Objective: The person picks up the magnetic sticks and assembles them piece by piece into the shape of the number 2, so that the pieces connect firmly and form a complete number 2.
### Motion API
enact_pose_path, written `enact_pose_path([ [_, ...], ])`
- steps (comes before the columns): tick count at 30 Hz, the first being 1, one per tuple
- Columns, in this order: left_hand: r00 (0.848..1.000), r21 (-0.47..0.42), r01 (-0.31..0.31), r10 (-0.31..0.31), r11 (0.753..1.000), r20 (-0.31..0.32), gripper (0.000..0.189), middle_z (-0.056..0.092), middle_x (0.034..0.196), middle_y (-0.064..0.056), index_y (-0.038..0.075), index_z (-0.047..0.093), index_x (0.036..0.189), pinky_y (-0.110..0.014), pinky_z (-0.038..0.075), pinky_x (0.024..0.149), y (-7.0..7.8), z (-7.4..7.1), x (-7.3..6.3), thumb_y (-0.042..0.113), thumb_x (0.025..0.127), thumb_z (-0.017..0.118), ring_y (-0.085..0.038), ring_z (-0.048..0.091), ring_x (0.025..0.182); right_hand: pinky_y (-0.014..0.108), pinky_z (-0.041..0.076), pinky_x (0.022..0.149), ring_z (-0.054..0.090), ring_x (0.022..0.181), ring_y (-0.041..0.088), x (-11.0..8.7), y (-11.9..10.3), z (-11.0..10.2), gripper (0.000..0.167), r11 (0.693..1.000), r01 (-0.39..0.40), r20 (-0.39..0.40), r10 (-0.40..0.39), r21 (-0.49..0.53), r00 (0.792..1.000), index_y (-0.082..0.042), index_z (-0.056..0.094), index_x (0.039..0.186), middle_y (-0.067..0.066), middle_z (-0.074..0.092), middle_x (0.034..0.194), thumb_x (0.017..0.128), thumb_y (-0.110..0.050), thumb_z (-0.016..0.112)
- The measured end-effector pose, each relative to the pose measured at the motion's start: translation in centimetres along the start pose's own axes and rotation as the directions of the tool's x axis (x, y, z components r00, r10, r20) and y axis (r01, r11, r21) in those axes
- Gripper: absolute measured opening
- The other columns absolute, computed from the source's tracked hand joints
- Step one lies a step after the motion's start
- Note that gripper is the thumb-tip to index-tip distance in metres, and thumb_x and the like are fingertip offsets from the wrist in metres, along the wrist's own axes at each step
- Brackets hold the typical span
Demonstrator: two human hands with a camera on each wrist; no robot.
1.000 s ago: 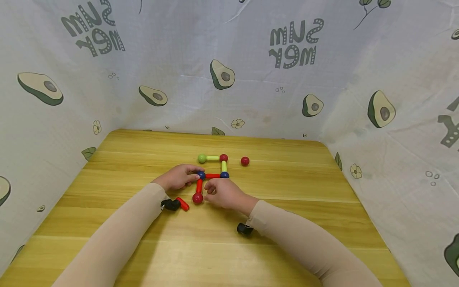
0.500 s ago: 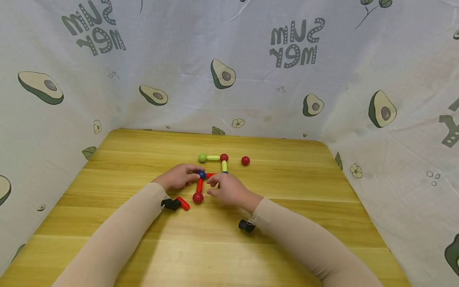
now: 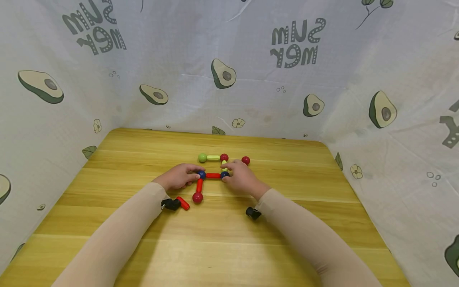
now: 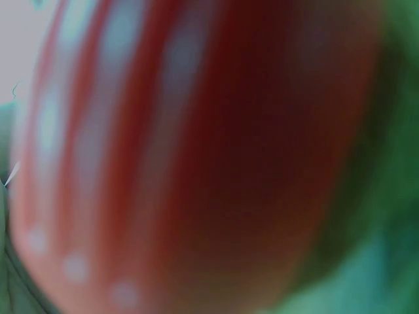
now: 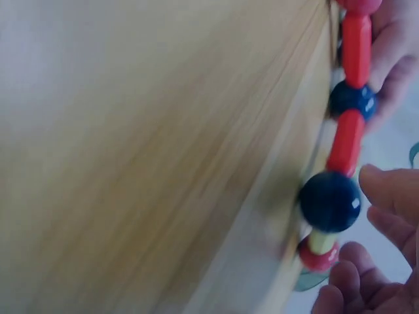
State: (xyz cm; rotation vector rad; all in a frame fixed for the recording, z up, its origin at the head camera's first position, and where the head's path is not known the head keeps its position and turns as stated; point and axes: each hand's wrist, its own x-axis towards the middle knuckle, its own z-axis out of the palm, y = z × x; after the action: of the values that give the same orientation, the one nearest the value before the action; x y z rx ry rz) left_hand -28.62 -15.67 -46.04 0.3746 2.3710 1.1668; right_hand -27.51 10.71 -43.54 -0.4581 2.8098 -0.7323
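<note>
Balls and rods form an angular chain on the wooden table. In the head view, my left hand (image 3: 178,176) pinches the left blue ball (image 3: 202,175) between thumb and fingers. A red rod (image 3: 213,175) joins it to the right blue ball (image 3: 224,175); another red rod (image 3: 199,186) leads to a near dark-red ball (image 3: 197,197). My right hand (image 3: 244,178) hovers around the right blue ball and a yellow-green rod (image 3: 224,162), thumb and fingers spread. In the right wrist view, a gap shows between thumb and blue ball (image 5: 330,201). A blurred red rod (image 4: 131,163) fills the left wrist view.
The chain's far end has a dark-red ball (image 3: 224,157), a yellow-green rod (image 3: 213,158) and a green ball (image 3: 202,158). A loose dark-red ball (image 3: 245,160) lies beyond my right hand. A loose red rod (image 3: 183,203) lies beside the black left wrist camera (image 3: 171,204). Printed cloth (image 3: 179,107) surrounds the table.
My right hand has moved right and away from me, from the near side of the red rod to the right blue ball. My left hand stays on the left blue ball.
</note>
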Motion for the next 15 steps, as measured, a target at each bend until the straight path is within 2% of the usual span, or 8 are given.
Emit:
enact_pose_path([
  [6,1.0,-0.004,0.002,-0.002,1.0,0.001,0.042,0.054,0.076,-0.001,0.02,0.058,0.152,-0.023,0.041,0.054,-0.2,0.0,0.2,0.026,0.11,0.057,-0.013,0.047,0.06,0.047,0.052,0.11,0.063,0.121,0.028,0.7,1.1,0.0,0.043,1.0,0.028,0.059,-0.029,0.006,0.998,-0.018,0.069,0.141,0.013,0.066,0.136,0.098,-0.019,0.077],
  [11,1.0,0.018,-0.008,0.008,1.0,-0.003,0.043,0.054,0.077,-0.001,0.02,0.057,0.153,-0.024,0.041,0.055,-0.1,0.0,0.1,0.026,0.11,0.057,-0.014,0.047,0.06,0.046,0.052,0.109,0.064,0.117,0.026,1.0,1.5,0.1,0.044,1.0,0.001,0.078,-0.003,0.027,0.997,-0.02,0.068,0.142,0.012,0.069,0.133,0.099,-0.021,0.076],
  [13,1.0,0.028,-0.013,0.013,1.0,-0.009,0.044,0.061,0.089,-0.003,0.021,0.056,0.154,-0.025,0.043,0.056,-0.1,0.1,0.0,0.026,0.11,0.058,-0.014,0.049,0.061,0.045,0.051,0.109,0.063,0.115,0.025,1.1,1.6,0.2,0.044,0.999,-0.005,0.082,0.002,0.033,0.997,-0.02,0.067,0.143,0.012,0.07,0.131,0.099,-0.021,0.075],
  [15,1.0,0.039,-0.014,0.015,0.999,-0.014,0.045,0.063,0.093,-0.006,0.022,0.055,0.155,-0.026,0.044,0.057,-0.1,0.0,-0.1,0.027,0.11,0.058,-0.015,0.05,0.061,0.045,0.051,0.109,0.063,0.115,0.025,1.1,1.6,0.2,0.044,0.999,-0.009,0.085,0.006,0.041,0.996,-0.02,0.067,0.143,0.012,0.07,0.13,0.1,-0.021,0.075],
])
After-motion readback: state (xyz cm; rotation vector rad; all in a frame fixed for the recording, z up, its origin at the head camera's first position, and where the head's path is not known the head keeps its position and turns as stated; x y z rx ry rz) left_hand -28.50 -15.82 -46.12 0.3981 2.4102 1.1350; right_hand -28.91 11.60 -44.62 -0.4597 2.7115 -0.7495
